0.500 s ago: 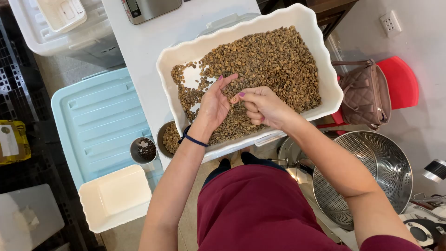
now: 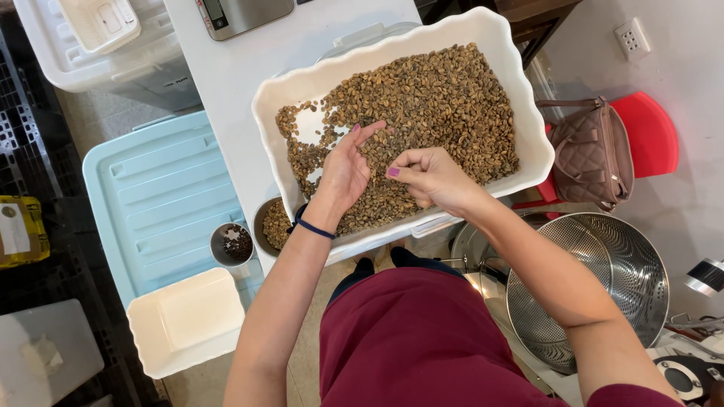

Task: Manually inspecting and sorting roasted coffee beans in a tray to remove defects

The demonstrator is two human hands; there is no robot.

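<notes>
Right hand point(image 2: 431, 178) loosely curled, thumb and forefinger pinched together over the small tan-brown matte oval beans point(image 2: 445, 105) — whether a bean sits in the pinch cannot be told. Left hand point(image 2: 345, 170) open, palm up and cupped, fingers spread toward the right hand, grasping nothing; a few beans possibly on the palm, unclear. Dark blue band point(image 2: 309, 226) round the left wrist. Beans heaped in a large white glossy rectangular dish with scalloped rim point(image 2: 498, 30), bare white patch at its near-left corner; dish resting on a white tabletop point(image 2: 226, 83). Small round metal bowl of beans point(image 2: 273, 224) just beside the dish, under the left forearm. Small metal cup with dark bits point(image 2: 232, 244) on a pale blue ribbed plastic lid point(image 2: 158, 196). Against half a second before — left palm turned further upward, right hand shifted slightly toward it.
</notes>
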